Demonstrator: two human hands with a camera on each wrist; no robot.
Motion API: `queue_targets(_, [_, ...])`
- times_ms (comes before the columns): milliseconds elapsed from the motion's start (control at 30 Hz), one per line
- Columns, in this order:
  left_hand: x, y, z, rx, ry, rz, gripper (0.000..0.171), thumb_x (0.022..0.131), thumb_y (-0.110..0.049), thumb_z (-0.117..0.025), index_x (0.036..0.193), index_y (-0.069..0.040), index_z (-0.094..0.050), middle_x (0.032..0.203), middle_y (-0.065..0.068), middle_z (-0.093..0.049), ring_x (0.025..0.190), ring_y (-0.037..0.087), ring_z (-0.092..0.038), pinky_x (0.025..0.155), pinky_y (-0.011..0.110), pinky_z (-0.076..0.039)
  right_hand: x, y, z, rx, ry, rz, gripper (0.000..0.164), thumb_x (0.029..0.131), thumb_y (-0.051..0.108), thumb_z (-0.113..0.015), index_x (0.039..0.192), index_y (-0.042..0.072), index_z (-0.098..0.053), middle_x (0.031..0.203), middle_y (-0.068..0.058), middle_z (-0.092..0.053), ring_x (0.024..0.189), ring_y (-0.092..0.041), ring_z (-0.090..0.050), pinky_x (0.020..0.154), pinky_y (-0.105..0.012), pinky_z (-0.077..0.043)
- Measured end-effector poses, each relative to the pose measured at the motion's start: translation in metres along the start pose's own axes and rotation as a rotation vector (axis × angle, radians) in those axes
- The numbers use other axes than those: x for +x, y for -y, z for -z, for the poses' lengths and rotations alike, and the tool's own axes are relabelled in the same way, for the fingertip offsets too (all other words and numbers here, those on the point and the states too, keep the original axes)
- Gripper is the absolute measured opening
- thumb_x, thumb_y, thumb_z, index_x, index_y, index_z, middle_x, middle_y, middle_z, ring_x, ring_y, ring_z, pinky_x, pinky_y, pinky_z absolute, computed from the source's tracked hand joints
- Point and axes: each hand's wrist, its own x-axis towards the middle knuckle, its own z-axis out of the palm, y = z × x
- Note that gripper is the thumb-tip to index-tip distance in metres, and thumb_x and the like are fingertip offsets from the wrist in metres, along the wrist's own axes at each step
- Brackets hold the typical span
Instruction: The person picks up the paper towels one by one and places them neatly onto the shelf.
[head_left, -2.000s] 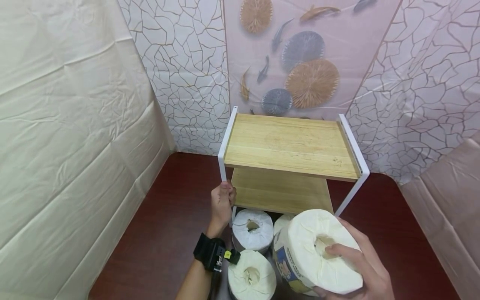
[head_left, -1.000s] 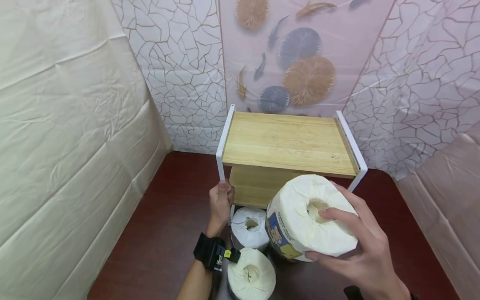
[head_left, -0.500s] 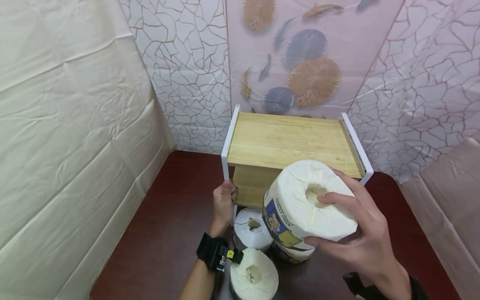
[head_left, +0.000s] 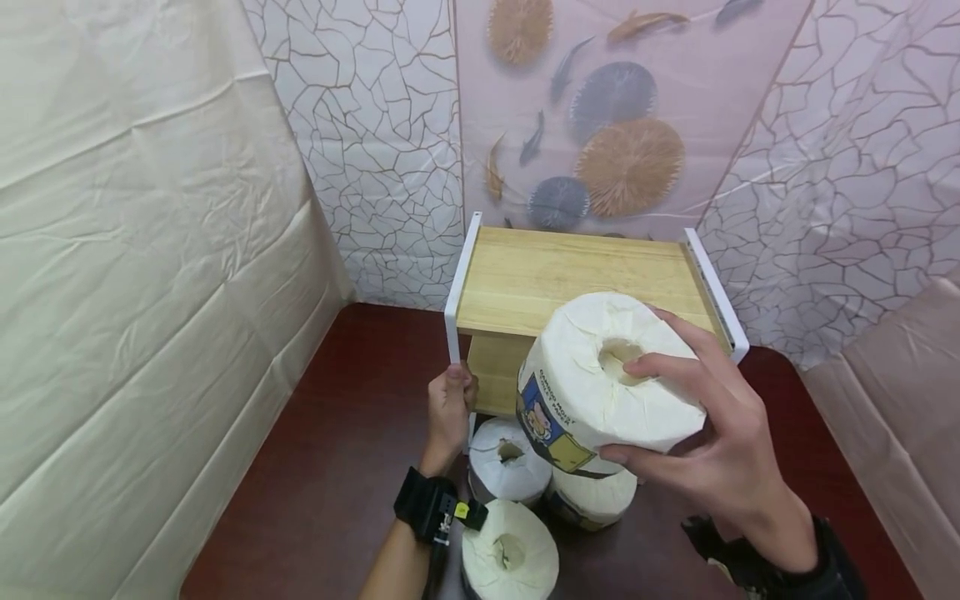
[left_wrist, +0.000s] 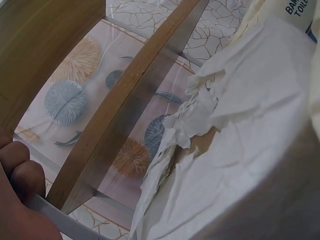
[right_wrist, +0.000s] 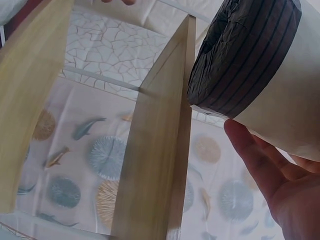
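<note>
My right hand (head_left: 716, 417) grips a wrapped toilet paper roll (head_left: 577, 392), with a finger at its core hole and the thumb under its near edge. The roll is tilted, held up in front of the shelf rack (head_left: 570, 275) and covering part of its top board. In the right wrist view the roll's dark striped lower end (right_wrist: 250, 55) shows. My left hand (head_left: 450, 404) holds the rack's white front left post (head_left: 452, 337). Below stand a white roll (head_left: 508, 462), a cream roll (head_left: 510, 550) nearer me, and another roll (head_left: 596, 496) partly hidden under the held one.
The rack stands on a dark red table (head_left: 315, 433), with its lower board (head_left: 498, 375) partly covered. A pale cloth (head_left: 150, 275) hangs at the left, and a patterned cloth (head_left: 375, 150) closes off the back. The white roll's wrapper (left_wrist: 200, 110) is torn around its hole.
My right hand has lifted its roll up and slightly left, from beside the standing rolls to the level of the top board's front edge. My left hand keeps its hold on the post.
</note>
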Motion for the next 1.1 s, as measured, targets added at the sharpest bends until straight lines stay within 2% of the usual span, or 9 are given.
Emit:
queue_targets(267, [0.001,0.000,0.000,0.015,0.007,-0.012,0.070,0.113,-0.058,-0.032,0.069,-0.003,-0.032,0.054,-0.009,-0.028,0.044,0.004,-0.023,0.042,0.024,-0.018,0.009,-0.003,0.001,-0.037,0.050,-0.058,0.071,0.079,0.060,-0.088,0.107,-0.003,-0.071,0.143,-0.028,-0.058,0.139,-0.029,-0.053,0.112,-0.028,-0.040])
queue_targets(467, [0.001,0.002,0.000,0.021,0.000,0.006,0.073,0.112,-0.061,-0.031,0.069,-0.002,-0.032,0.054,-0.010,-0.028,0.043,0.005,-0.024,0.042,0.025,-0.018,0.018,-0.005,-0.002,-0.021,0.076,-0.062,0.071,0.080,0.059,-0.088,0.110,-0.003,-0.071,0.144,-0.027,-0.058,0.139,-0.032,-0.053,0.110,-0.028,-0.042])
queue_targets(667, [0.001,0.002,0.000,0.018,-0.004,0.000,0.073,0.111,-0.061,-0.031,0.069,-0.002,-0.032,0.054,-0.010,-0.028,0.043,0.004,-0.024,0.042,0.024,-0.018,0.029,-0.005,-0.003,-0.026,0.105,-0.111,0.071,0.081,0.061,-0.086,0.114,0.000,-0.071,0.150,-0.018,-0.056,0.140,-0.032,-0.051,0.109,-0.027,-0.042])
queue_targets(800, [-0.001,0.000,-0.001,0.027,-0.010,0.036,0.074,0.111,-0.063,-0.031,0.069,-0.002,-0.033,0.055,-0.010,-0.029,0.044,0.005,-0.025,0.042,0.024,-0.020,0.037,-0.005,-0.004,-0.036,0.123,-0.136,0.071,0.081,0.063,-0.085,0.116,0.002,-0.071,0.151,-0.012,-0.056,0.141,-0.032,-0.051,0.103,-0.023,-0.045])
queue_targets(900, [-0.003,-0.002,-0.002,0.031,-0.010,0.047,0.074,0.111,-0.062,-0.031,0.069,-0.001,-0.034,0.055,-0.010,-0.030,0.044,0.005,-0.025,0.043,0.023,-0.020,0.042,-0.006,-0.006,-0.050,0.130,-0.131,0.072,0.082,0.065,-0.082,0.117,0.003,-0.071,0.152,-0.009,-0.056,0.143,-0.032,-0.049,0.106,-0.023,-0.045])
queue_targets(1100, [-0.003,-0.002,-0.001,0.032,-0.012,-0.001,0.069,0.115,-0.052,-0.030,0.068,-0.001,-0.033,0.054,-0.010,-0.028,0.044,0.004,-0.023,0.042,0.023,-0.019,0.053,-0.017,-0.015,-0.034,0.152,-0.111,0.070,0.084,0.064,-0.082,0.120,0.005,-0.070,0.156,-0.008,-0.053,0.146,-0.031,-0.046,0.114,-0.031,-0.039])
